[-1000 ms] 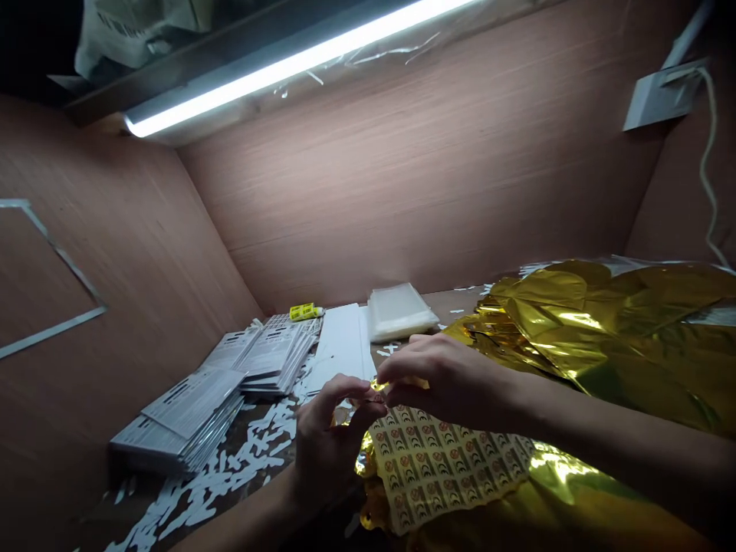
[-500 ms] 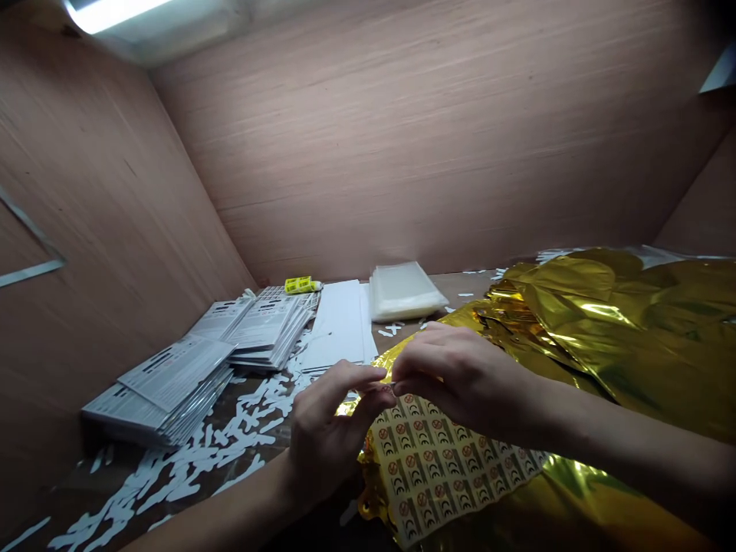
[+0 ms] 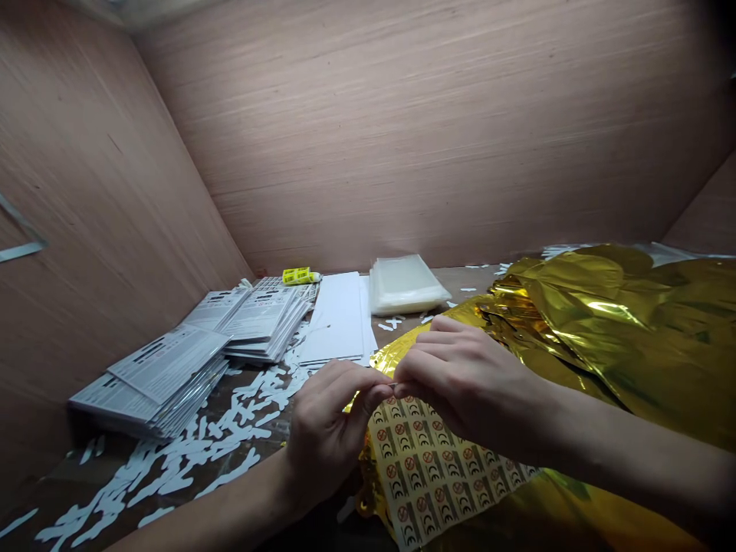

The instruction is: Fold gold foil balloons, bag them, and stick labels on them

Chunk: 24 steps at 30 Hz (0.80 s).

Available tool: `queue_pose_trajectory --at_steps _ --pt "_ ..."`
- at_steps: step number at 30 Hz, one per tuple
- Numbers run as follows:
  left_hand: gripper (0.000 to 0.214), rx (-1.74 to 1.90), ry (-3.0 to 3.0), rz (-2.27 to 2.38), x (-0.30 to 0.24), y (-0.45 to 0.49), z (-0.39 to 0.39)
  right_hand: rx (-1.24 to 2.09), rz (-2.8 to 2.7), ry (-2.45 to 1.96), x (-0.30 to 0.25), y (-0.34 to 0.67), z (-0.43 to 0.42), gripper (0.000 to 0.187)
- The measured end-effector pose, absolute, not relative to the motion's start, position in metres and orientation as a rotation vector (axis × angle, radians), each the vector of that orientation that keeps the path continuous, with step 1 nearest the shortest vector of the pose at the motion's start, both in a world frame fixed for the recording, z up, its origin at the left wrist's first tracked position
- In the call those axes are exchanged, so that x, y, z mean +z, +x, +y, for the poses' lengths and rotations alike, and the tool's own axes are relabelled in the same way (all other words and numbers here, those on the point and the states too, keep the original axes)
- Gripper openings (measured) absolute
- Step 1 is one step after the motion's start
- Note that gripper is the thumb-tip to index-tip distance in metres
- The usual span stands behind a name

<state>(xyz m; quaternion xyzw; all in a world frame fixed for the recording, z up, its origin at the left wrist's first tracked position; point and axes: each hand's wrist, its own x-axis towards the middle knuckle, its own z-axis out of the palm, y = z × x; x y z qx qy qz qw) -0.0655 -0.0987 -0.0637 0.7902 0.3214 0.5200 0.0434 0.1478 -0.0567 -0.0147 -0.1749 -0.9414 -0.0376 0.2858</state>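
Observation:
My left hand (image 3: pixel 329 418) is closed, thumb and forefinger pinched at the tips. Against it, fingertip to fingertip, my right hand (image 3: pixel 460 376) pinches too. A tiny pale thing shows between the two pinches, too small to make out. Right below the hands lies a sheet of stickers (image 3: pixel 442 479) printed with rows of CE marks and red crossed-circle symbols; my right hand covers its upper part. Under the sheet is shiny gold foil (image 3: pixel 644 337), in flat, crinkled layers like uninflated foil balloons, spreading across the right side.
Stacks of printed cards in clear sleeves (image 3: pixel 166 364) stand at left, with white paper strips (image 3: pixel 218 437) strewn before them. Farther back are white card sheets (image 3: pixel 336 318), a pile of clear plastic bags (image 3: pixel 407 284) and a yellow-labelled roll (image 3: pixel 299 276). Wooden panels (image 3: pixel 402 138) enclose the table.
The view has tilted down slightly. Both hands stay over the sticker sheet, still pinching, with their fingertips slightly closer together.

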Motion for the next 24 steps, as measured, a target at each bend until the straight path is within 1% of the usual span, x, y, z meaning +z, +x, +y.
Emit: queue_pose_trajectory --at_steps 5,8,10,15,17,21,24 --pt "0.009 1.560 2.451 0.990 -0.0614 -0.0644 -0.0995 -0.138 -2.536 -0.464 -0.0175 0.1453 -0.0562 0.030" --pt "0.011 1.544 2.471 1.010 -0.0611 -0.0641 -0.0999 -0.075 -2.512 -0.459 -0.0179 0.1449 -0.0557 0.033" --pt "0.013 1.539 2.484 1.028 -0.0618 -0.0641 -0.1002 0.016 -2.463 -0.459 -0.0172 0.1456 -0.0554 0.030" --pt "0.013 1.549 2.505 1.011 -0.0657 -0.0639 -0.0998 0.126 -2.373 -0.406 -0.0168 0.1475 -0.0546 0.008" --pt "0.012 1.556 2.501 1.006 -0.0669 -0.0641 -0.0985 0.130 -2.373 -0.397 -0.0182 0.1472 -0.0547 0.007" --pt "0.010 1.566 2.480 0.982 -0.0670 -0.0661 -0.0948 0.101 -2.377 -0.425 -0.0209 0.1457 -0.0559 0.011" --pt "0.029 1.616 2.460 0.945 -0.0661 -0.0672 -0.0931 0.061 -2.402 -0.434 -0.0213 0.1449 -0.0572 0.016"
